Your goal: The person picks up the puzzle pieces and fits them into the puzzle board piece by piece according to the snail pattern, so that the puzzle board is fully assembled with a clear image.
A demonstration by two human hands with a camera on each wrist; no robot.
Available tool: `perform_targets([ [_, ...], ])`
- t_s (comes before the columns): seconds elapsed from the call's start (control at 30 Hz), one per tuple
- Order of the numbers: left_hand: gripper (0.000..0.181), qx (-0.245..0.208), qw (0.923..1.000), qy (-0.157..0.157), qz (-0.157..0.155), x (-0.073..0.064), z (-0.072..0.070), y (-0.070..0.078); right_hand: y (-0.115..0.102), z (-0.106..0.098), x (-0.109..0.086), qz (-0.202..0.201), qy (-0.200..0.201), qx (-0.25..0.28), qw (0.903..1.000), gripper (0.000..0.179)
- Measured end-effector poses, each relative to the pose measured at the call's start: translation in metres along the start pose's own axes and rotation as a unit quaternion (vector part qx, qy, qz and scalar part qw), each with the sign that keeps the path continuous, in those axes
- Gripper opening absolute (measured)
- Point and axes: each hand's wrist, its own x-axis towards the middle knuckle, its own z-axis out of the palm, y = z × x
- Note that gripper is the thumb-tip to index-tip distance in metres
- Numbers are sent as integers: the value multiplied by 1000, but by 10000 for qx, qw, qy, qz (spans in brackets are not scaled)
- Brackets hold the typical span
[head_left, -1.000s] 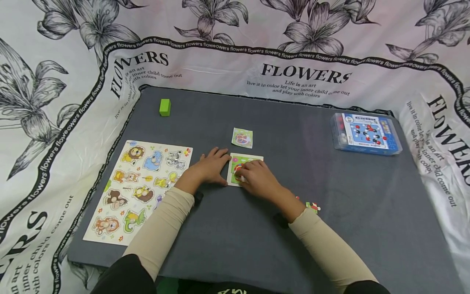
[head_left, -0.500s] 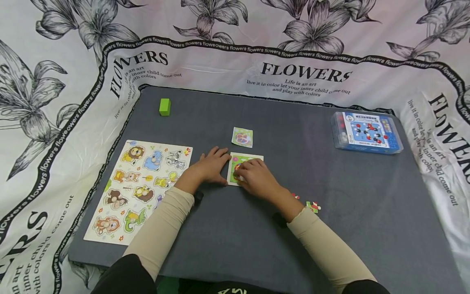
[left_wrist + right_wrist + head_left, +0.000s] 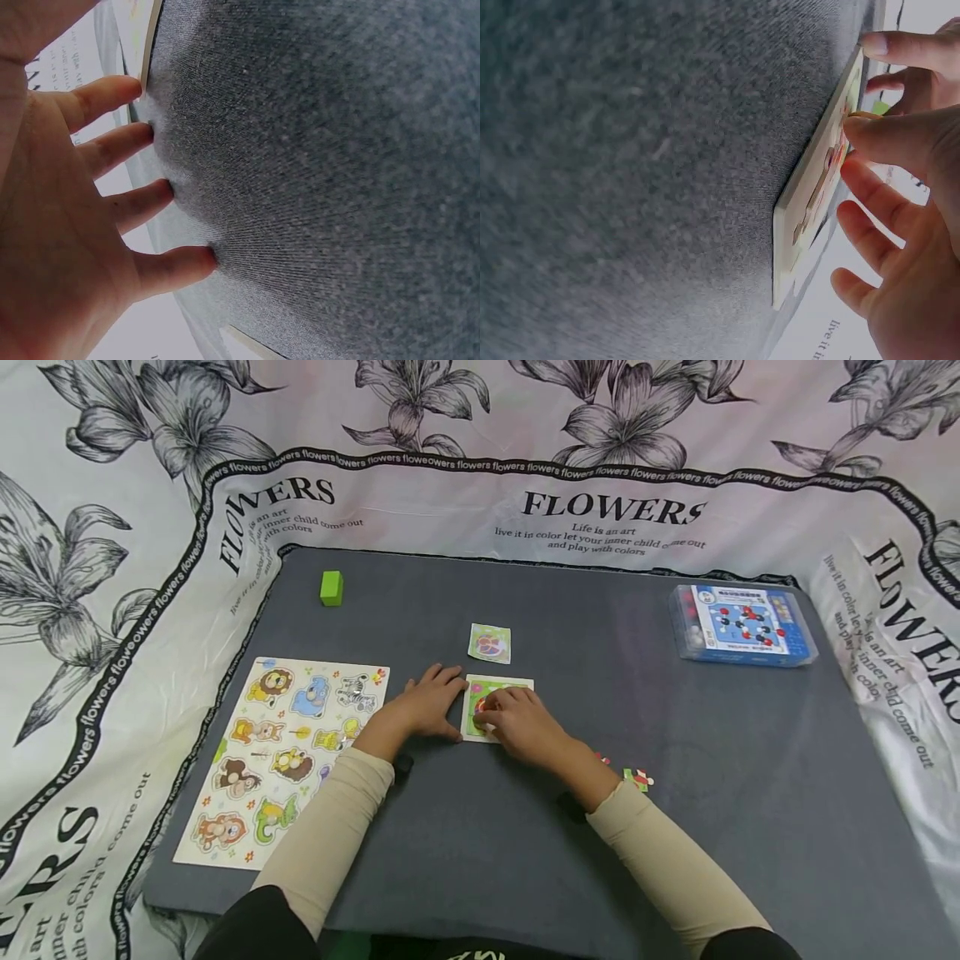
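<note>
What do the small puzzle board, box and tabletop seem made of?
Puzzle board: probably wood or thick card, matte, with a pale, solid edge. Box: likely hard plastic, glossy, see-through at one end. Tabletop: apparently dull grey cloth, fine ribs showing up close.

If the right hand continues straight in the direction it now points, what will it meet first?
Probably the left hand, at the left edge of the small board. Whether the right hand would catch the board's rim before that is hard to judge.
</note>
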Motion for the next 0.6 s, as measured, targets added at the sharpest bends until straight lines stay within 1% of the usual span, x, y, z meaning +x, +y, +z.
perform_targets([
  [0.07,86,-37,10000,-31,-10,0,4,0,0,-1,-4,18,-177,49,9998,28],
  [0.17,86,-89,9999,-61,-30,0,9,1,1,-2,-11,36,-309,49,9995,32],
  [0.33,86,-142,9999,-20,45,3,12,4,9,-14,-31,264,-169,202,9993,35],
  [0.47,87,-140,9999,-18,79,4,11,5,20,-23,-52,320,-136,169,9993,34],
  [0.6,87,-155,9998,113,100,1,4,1,31,-33,-67,375,-317,130,9987,37],
])
